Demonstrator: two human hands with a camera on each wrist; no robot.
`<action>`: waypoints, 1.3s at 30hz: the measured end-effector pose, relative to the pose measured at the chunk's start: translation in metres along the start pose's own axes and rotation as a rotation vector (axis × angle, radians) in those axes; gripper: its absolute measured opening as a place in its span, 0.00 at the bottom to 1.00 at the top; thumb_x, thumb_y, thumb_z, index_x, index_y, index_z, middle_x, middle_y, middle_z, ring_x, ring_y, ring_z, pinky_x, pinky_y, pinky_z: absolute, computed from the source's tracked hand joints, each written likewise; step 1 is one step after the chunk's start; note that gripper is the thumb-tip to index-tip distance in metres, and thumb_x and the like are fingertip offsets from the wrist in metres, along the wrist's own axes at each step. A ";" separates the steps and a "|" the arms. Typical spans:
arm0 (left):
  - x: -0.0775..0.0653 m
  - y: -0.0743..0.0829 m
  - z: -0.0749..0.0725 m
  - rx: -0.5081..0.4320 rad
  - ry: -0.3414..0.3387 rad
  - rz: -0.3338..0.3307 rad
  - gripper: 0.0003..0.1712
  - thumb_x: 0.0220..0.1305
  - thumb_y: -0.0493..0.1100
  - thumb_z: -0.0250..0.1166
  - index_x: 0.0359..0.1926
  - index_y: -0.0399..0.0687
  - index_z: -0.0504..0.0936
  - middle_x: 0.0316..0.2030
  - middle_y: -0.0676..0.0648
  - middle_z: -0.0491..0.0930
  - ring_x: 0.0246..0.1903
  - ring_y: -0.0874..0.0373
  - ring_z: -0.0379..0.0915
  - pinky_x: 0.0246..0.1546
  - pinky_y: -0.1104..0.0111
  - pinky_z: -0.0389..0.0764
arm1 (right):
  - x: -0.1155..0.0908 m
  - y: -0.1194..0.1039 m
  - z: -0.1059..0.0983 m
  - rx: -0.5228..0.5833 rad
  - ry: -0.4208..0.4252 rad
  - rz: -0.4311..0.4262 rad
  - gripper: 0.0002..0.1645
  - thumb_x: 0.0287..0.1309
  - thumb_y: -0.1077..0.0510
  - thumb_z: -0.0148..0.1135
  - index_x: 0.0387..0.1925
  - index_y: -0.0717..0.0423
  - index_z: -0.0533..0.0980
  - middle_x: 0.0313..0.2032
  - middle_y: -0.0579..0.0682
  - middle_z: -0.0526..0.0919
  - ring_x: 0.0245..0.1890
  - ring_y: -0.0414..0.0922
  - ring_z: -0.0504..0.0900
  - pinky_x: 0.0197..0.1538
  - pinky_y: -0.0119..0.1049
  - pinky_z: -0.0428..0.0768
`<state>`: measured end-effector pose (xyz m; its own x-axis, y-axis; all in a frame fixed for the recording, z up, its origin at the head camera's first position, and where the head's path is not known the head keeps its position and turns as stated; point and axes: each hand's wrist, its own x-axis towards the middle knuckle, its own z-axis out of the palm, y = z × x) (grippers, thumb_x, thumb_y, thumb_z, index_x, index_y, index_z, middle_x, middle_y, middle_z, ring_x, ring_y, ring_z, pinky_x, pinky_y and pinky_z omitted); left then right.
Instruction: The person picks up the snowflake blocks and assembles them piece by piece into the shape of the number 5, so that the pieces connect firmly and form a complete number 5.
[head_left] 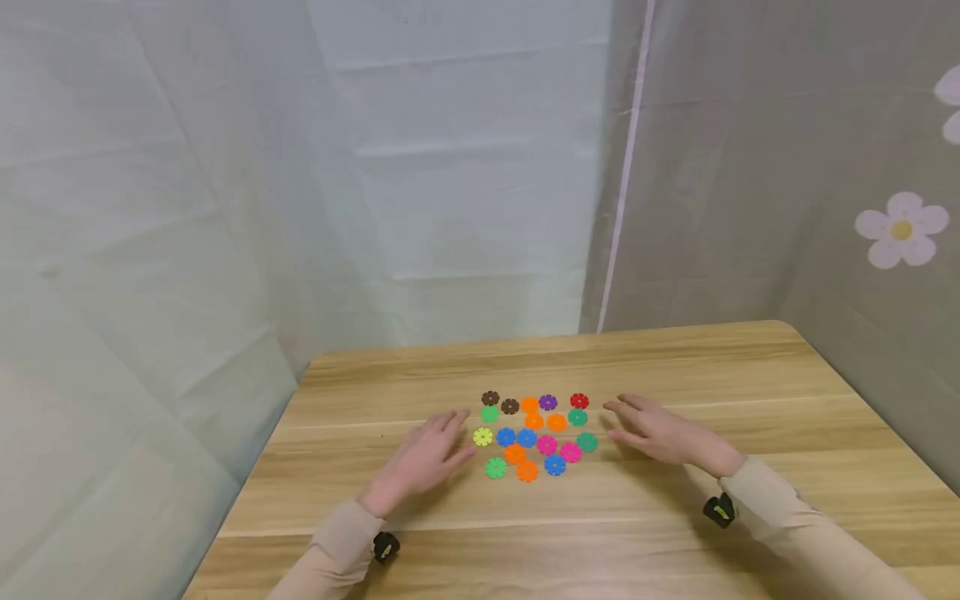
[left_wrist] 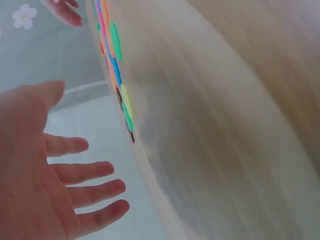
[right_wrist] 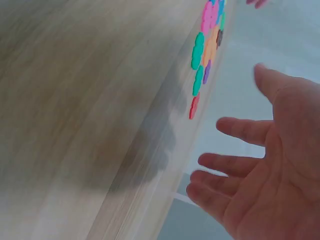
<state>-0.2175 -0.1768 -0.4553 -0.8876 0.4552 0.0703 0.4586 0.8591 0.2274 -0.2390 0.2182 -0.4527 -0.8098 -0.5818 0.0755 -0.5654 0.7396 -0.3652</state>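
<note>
Several notched plastic discs lie flat in a loose cluster mid-table, among them a yellow disc [head_left: 483, 437], a purple disc [head_left: 548, 402], a red disc [head_left: 579, 401] and a pink disc [head_left: 571, 452]. Left of the cluster, my left hand [head_left: 422, 458] hovers with spread fingers near the yellow disc. On the other side my right hand [head_left: 663, 429] hangs over the table, its fingertips nearest the red disc and a dark green disc [head_left: 587, 442]. Both palms show bare in the wrist views, the left [left_wrist: 30, 170] and the right [right_wrist: 285, 160], fingers extended and holding nothing.
The discs rest on a wooden table [head_left: 675, 542] whose far edge meets hanging pale sheets [head_left: 465, 167]. A grey curtain [head_left: 735, 167] with white flowers hangs on the right. Each wrist carries a black band, one on the left [head_left: 386, 547] and one on the right [head_left: 720, 511].
</note>
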 end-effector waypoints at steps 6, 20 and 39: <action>0.000 0.005 0.002 0.024 0.032 0.057 0.31 0.71 0.55 0.54 0.65 0.38 0.69 0.60 0.35 0.74 0.61 0.42 0.70 0.64 0.49 0.69 | 0.006 -0.006 0.001 -0.060 0.054 -0.114 0.23 0.63 0.57 0.61 0.56 0.67 0.74 0.53 0.67 0.78 0.54 0.62 0.78 0.55 0.55 0.78; 0.008 0.026 0.003 -0.162 -0.074 0.099 0.16 0.66 0.45 0.61 0.49 0.38 0.82 0.34 0.49 0.80 0.29 0.65 0.67 0.32 0.75 0.75 | 0.023 -0.022 0.007 0.104 -0.008 -0.057 0.19 0.51 0.65 0.69 0.46 0.68 0.79 0.39 0.56 0.86 0.37 0.48 0.83 0.41 0.39 0.84; 0.015 0.040 0.016 -0.324 -0.104 -0.043 0.16 0.54 0.42 0.72 0.39 0.38 0.79 0.22 0.53 0.68 0.22 0.64 0.59 0.21 0.77 0.63 | 0.036 -0.038 0.024 0.073 -0.072 0.111 0.15 0.54 0.60 0.69 0.43 0.58 0.77 0.36 0.51 0.76 0.32 0.42 0.71 0.37 0.33 0.76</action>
<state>-0.2120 -0.1319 -0.4608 -0.8888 0.4564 -0.0417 0.3688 0.7663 0.5261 -0.2431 0.1610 -0.4582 -0.8520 -0.5223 -0.0350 -0.4577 0.7757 -0.4345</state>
